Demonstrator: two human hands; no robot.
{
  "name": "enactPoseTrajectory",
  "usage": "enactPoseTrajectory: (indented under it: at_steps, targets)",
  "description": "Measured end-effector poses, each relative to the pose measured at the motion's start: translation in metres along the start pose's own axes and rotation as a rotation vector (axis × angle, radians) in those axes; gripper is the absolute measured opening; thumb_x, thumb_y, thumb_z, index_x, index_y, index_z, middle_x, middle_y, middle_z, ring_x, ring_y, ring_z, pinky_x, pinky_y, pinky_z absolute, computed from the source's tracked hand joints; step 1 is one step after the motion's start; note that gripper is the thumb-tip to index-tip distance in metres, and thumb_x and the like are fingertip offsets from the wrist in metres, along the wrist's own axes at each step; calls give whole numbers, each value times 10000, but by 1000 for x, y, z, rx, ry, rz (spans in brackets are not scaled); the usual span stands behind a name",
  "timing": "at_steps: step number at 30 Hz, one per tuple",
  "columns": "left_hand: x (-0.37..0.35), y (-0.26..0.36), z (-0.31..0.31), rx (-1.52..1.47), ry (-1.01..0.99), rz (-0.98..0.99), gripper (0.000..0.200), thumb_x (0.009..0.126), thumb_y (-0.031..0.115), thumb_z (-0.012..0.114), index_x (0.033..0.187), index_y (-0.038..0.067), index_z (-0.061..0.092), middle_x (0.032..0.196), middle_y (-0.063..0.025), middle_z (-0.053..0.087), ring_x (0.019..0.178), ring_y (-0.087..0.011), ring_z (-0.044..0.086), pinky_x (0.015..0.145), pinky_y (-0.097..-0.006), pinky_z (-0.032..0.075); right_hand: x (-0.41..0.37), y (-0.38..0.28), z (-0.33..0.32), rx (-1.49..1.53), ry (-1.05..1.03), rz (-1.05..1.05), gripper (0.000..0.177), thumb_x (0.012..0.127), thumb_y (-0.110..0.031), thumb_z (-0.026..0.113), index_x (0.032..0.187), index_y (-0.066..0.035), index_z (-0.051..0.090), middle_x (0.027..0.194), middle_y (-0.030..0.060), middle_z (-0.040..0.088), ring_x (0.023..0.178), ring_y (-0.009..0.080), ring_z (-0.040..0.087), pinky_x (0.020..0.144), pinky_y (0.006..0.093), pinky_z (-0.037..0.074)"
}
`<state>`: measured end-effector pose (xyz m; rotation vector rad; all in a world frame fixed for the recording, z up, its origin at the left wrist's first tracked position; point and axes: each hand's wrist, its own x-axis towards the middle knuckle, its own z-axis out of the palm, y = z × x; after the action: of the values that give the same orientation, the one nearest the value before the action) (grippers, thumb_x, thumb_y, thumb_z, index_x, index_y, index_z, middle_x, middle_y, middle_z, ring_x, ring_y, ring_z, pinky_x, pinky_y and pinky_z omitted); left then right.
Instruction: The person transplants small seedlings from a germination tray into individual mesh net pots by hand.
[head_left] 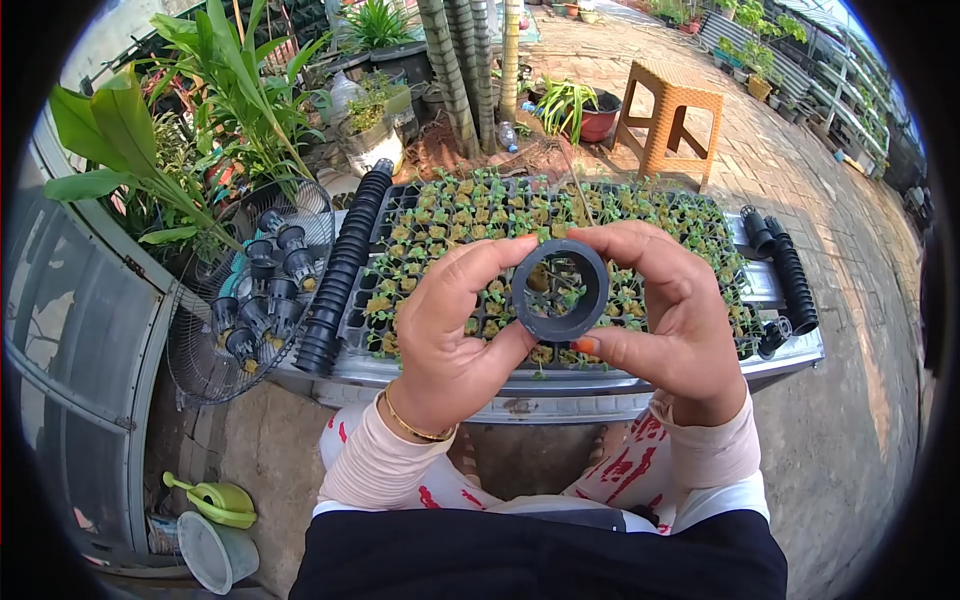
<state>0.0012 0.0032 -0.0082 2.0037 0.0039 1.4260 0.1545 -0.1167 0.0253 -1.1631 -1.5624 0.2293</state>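
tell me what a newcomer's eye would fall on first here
Probably the round black cup, held mid-view between the left hand and right hand, its rim facing the camera. Next would come the mass of green seedlings spread behind and around the hands, then the orange-brown stool at upper right.

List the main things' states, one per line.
cup, held, mouth facing the camera
left hand, gripping cup
right hand, gripping cup
tray, planted with seedlings
basket, holding loose cups
left stack, lying down
right stack, lying down
stool, upright
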Motion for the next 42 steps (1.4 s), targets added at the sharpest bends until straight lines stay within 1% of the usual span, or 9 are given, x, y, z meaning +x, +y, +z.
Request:
enactPoseTrajectory:
  at_steps: [10,14,16,19,23,31,35,37,42]
  targets:
    - [-2,5,-26,-5,64,70,569,594,-67,732,1135,11,572,1049,-134,622,957,-256,610,827,-319,480,18,-22,32,-160,42,-115,512,611,-199,813,1027,14,606,937,115,628,893,241,600,812,320,449]
    - [-3,0,-37,-216,112,-192,640,674,53,778,1241,5,486,1127,-124,585,1018,-195,564,863,-317,451,43,-30,40,289,13,316,491,661,-228,813,1012,51,614,905,72,636,868,124,580,767,260,458]
    - [-3,-4,-53,-236,91,-277,634,743,166,760,1266,-13,449,1144,-116,562,1012,-167,536,879,-303,429,60,-26,43,344,0,376,509,678,-261,805,981,98,608,862,77,625,820,115,570,743,244,447]
    - [0,2,-70,-412,100,-499,477,872,256,621,1210,-51,482,1073,-86,566,957,-120,521,874,-259,408,85,-17,51,305,-60,449,361,721,-302,759,885,-1,646,767,16,623,695,76,546,619,196,375]
    - [-3,-5,-95,-377,90,-549,448,914,326,533,1193,-24,514,1083,-92,593,983,-163,554,837,-294,422,112,-9,73,352,-91,536,326,718,-365,764,780,-71,638,709,-10,594,641,51,529,579,187,352]
    - [20,-10,-168,-400,276,-567,487,952,365,451,1231,-34,463,1121,-136,560,980,-188,552,848,-308,439,165,-2,148,347,-229,555,359,705,-373,768,772,-46,637,703,4,586,604,76,526,549,210,389]
    - [29,-26,-209,-308,170,-673,421,903,231,577,1233,-7,470,1097,-79,575,952,-136,558,792,-267,457,189,9,194,361,-269,635,357,704,-339,765,808,-20,646,741,60,598,633,136,543,574,253,426]
    - [29,-31,-221,-101,120,-587,424,811,66,667,1188,-34,501,1011,-75,610,836,-105,581,671,-204,458,198,14,219,401,-257,631,345,685,-309,774,779,-5,642,709,72,578,592,149,521,525,262,408]
    - [29,-62,-263,98,125,-735,332,788,-2,639,1110,36,566,937,-10,635,793,-68,593,655,-217,462,219,27,275,354,-219,641,355,661,-271,784,783,32,645,703,118,599,557,181,541,478,297,423]
